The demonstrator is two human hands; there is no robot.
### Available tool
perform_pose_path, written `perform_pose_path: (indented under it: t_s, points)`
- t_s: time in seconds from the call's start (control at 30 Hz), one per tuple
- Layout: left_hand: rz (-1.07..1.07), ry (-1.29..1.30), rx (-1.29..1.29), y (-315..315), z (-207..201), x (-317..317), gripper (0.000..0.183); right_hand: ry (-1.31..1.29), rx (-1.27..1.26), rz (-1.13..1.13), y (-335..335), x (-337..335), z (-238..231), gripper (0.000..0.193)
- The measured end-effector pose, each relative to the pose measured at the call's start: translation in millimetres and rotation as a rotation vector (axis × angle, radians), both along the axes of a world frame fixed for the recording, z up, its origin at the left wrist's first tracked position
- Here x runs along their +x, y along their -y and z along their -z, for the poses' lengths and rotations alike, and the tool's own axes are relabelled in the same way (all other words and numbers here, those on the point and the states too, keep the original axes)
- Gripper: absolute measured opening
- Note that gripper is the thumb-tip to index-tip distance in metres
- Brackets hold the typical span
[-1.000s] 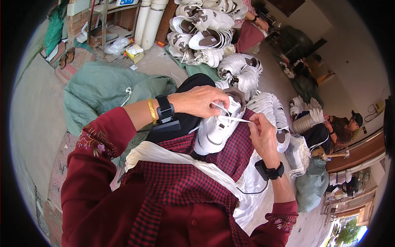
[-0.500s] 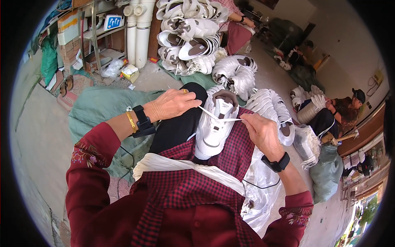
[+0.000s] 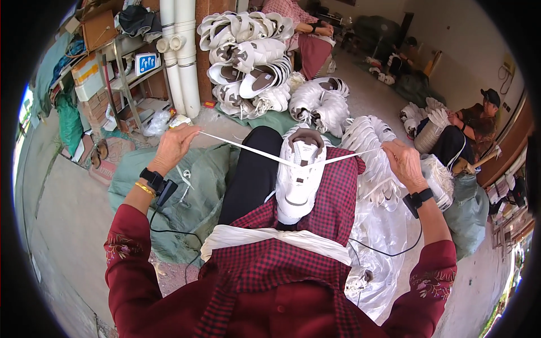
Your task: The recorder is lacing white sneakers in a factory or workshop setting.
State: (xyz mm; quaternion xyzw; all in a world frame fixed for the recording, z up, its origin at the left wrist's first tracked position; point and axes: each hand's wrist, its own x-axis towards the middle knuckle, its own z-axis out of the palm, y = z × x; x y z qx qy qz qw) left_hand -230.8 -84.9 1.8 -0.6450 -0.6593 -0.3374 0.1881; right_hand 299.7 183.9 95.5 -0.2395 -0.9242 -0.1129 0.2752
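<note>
A white sneaker (image 3: 297,188) with a brown lining rests on my lap, its toe toward me. One white shoelace (image 3: 248,148) runs through it, both ends drawn out wide and taut. My left hand (image 3: 176,146) pinches the left end, raised out over the green sack. Far to the right, my right hand (image 3: 403,160) pinches the other end, near stacked white shoe uppers (image 3: 366,138). A checked red apron (image 3: 338,183) lies under the sneaker. Across my waist lies a bundle of white laces (image 3: 236,241).
Piles of white shoe uppers (image 3: 248,56) stand ahead. Green sacking (image 3: 169,197) spreads at my left, with a cluttered shelf (image 3: 121,79) and white pipes (image 3: 183,67) beyond. Clear plastic (image 3: 377,236) lies at my right. Other people sit ahead and at the right (image 3: 479,127).
Both hands have moved apart and outward, pulling the lace ends from close above the sneaker to a wide, tight V. The sneaker stays on my lap.
</note>
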Motion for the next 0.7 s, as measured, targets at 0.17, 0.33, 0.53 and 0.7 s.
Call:
perform_pose_path:
  t_s: [0.17,0.33,0.53,0.7]
  points:
    - [-0.149,0.021,0.029,44.5,-17.3,-61.0,0.018,-0.042,0.072,0.160,-23.7,69.2,-20.8,0.014]
    - [-0.311,-0.097,0.009,64.9,-32.6,-98.4,0.019,0.011,0.197,0.319,-44.5,115.5,-54.8,0.016]
    - [-0.418,-0.106,-0.009,81.8,-33.8,-131.4,0.020,-0.039,0.310,0.547,-60.1,149.1,-80.4,0.016]
    - [-0.576,-0.163,-0.118,92.1,-33.8,-136.2,0.021,-0.095,0.305,0.699,-72.9,171.7,-94.9,0.020]
